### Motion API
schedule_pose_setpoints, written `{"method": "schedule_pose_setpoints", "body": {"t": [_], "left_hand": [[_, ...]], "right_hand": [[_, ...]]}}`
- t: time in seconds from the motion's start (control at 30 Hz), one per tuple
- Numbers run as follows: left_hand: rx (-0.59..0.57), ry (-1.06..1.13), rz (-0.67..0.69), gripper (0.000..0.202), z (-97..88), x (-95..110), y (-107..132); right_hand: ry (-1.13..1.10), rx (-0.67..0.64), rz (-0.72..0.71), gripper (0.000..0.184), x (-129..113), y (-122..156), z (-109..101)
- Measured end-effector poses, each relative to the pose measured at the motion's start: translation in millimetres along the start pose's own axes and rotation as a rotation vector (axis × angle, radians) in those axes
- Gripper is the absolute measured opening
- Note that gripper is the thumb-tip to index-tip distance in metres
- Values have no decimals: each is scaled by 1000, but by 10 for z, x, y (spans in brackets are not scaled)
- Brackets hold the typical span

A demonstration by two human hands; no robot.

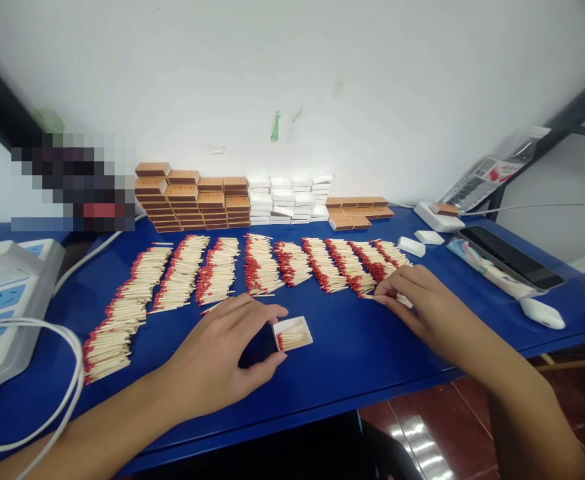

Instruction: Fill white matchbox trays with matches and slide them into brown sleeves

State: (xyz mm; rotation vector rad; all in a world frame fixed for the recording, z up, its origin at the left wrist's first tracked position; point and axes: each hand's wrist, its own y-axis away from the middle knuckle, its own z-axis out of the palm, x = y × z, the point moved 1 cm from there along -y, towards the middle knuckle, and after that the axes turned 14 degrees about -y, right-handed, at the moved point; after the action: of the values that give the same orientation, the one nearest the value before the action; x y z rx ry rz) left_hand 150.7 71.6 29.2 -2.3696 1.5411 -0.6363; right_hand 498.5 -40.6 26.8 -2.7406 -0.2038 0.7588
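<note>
My left hand [222, 350] grips a small white tray [293, 333] on the blue table [352, 360], thumb and fingers on its left end. A few red-tipped matches lie in the tray. My right hand [412, 293] rests on the right end of a long spread of red-tipped matches [252, 267], its fingers curled and pinching at a few sticks. The matches lie in several rows across the table.
Stacks of brown matchbox sleeves [192, 197] and white inner trays [287, 199] stand against the wall. Loose trays [411, 246] lie at right, beside a phone [510, 257] and a white mouse [542, 312]. A power strip [2, 300] with white cable sits at left.
</note>
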Motion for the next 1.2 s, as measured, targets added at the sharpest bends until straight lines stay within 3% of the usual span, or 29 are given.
{"method": "schedule_pose_setpoints", "body": {"t": [0.33,0.5,0.8,1.2], "left_hand": [[18,-12,20,37,-16,10,-17],[24,-18,21,36,-13,-2,-16],[79,-27,-105,52,-21,-36,-15],[90,-18,-97,51,-10,-45,-25]], "right_hand": [[-102,-34,-27,13,-737,-109,93],[-129,-77,-69,12,-967,-204,188],[-106,-67,-124,11,-1130,-388,281],[233,-109,-351,19,-1288,-541,513]]}}
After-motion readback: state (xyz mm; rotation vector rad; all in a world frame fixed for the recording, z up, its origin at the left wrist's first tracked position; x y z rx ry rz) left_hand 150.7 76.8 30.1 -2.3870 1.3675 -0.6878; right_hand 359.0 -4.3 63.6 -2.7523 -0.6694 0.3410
